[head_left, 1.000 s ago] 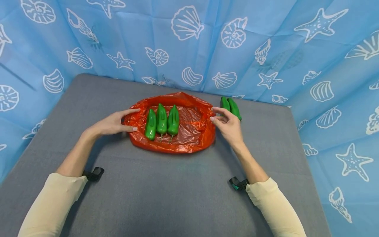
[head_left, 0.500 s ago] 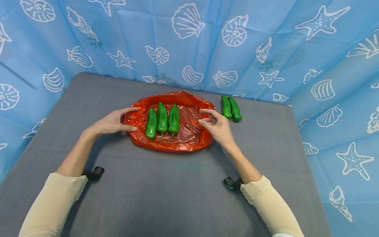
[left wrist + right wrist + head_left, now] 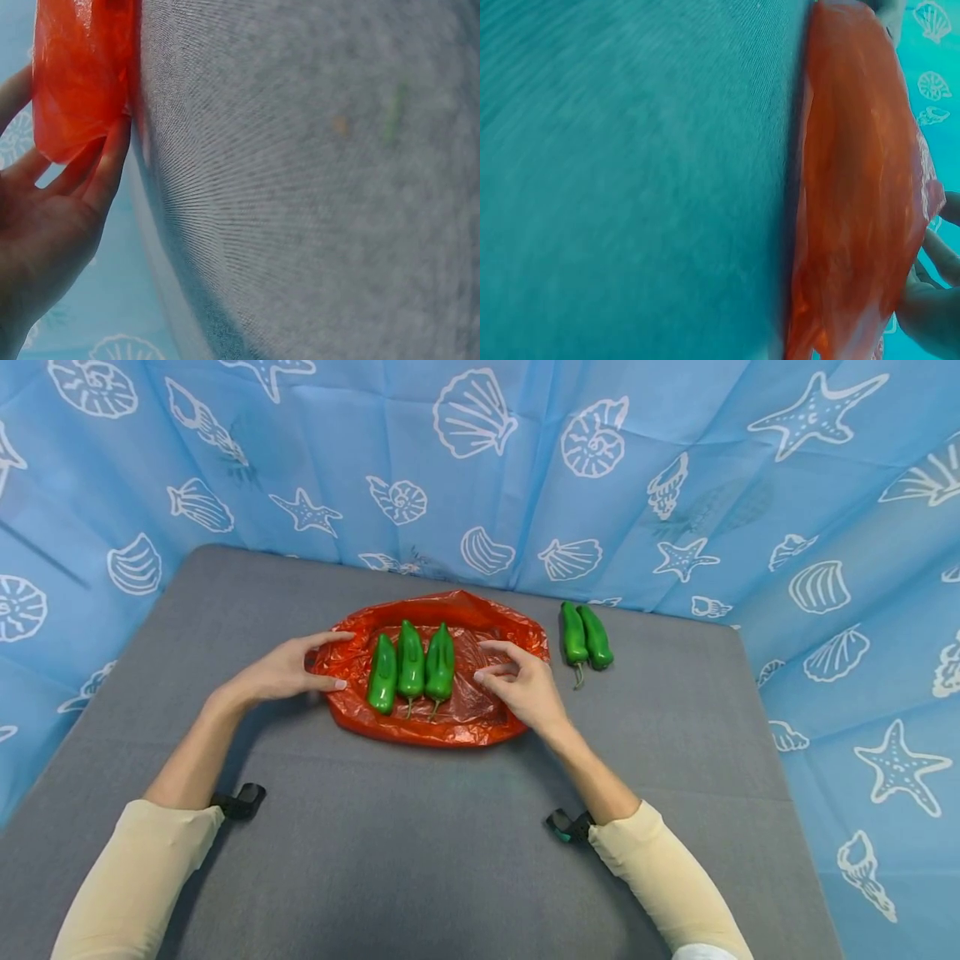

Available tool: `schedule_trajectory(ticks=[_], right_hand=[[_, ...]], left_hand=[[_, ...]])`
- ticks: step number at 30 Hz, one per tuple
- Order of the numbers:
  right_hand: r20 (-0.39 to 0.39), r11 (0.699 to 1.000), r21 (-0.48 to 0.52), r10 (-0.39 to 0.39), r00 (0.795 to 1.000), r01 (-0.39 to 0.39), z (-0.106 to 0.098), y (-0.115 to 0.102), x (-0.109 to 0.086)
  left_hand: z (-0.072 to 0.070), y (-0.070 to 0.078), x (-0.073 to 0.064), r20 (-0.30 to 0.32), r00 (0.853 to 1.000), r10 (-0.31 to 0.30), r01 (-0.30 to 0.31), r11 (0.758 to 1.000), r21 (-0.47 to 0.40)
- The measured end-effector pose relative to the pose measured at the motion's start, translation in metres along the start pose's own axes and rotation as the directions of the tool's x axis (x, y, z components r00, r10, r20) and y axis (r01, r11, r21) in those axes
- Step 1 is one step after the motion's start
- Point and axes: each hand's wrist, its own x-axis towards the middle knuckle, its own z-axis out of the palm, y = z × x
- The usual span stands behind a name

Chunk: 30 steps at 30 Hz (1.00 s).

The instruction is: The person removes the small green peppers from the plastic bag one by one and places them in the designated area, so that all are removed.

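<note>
A red plastic bag (image 3: pixel 480 737) lies spread on the table with its mouth up and its rim rolled outward. Three green peppers (image 3: pixel 410 660) stand side by side in its left half. My left hand (image 3: pixel 281 672) holds the bag's left end, thumb and index finger over the rim; in the left wrist view its other fingers lie against the red plastic. Over the bag's right half is my right hand (image 3: pixel 525 689), thumb and index finger apart with nothing between them, just right of the peppers. The right wrist view has the bag's side (image 3: pixel 855 180) hiding part of that hand.
Two more green peppers (image 3: pixel 586 637) lie together on the grey table (image 3: pixel 420 843), to the right of the bag near the far edge. A blue curtain (image 3: pixel 517 493) with white shell prints hangs behind and beside the table.
My right hand has moved left, from the bag's right rim to over its inside, uncovering the two peppers on the right. The left hand has stayed in place on the bag.
</note>
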Motion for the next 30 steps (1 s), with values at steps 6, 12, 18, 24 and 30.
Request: schedule_trajectory(ticks=[6, 12, 18, 24, 30], right_hand=[[0.013, 0.999, -0.053, 0.006, 1.000, -0.005, 0.008, -0.002, 0.005], [0.021, 0.994, -0.100, 0.038, 0.999, -0.036, 0.018, 0.000, 0.009], [0.019, 0.989, -0.128, 0.075, 0.997, -0.072, 0.027, 0.002, 0.012], [0.045, 0.974, -0.184, 0.142, 0.989, -0.132, 0.035, 0.003, 0.013], [0.074, 0.955, -0.259, 0.166, 0.983, -0.142, 0.041, 0.003, 0.018]], left_hand=[[0.000, 0.001, 0.000, 0.003, 1.000, 0.004, -0.004, 1.000, 0.000], [0.001, -0.001, 0.000, 0.024, 1.000, 0.008, -0.008, 1.000, 0.002], [0.001, -0.003, 0.000, 0.030, 0.999, 0.016, -0.016, 1.000, -0.003], [0.002, -0.005, 0.000, 0.046, 0.999, 0.003, -0.003, 1.000, -0.001], [0.001, -0.003, -0.001, 0.048, 0.999, -0.007, 0.007, 1.000, -0.005]])
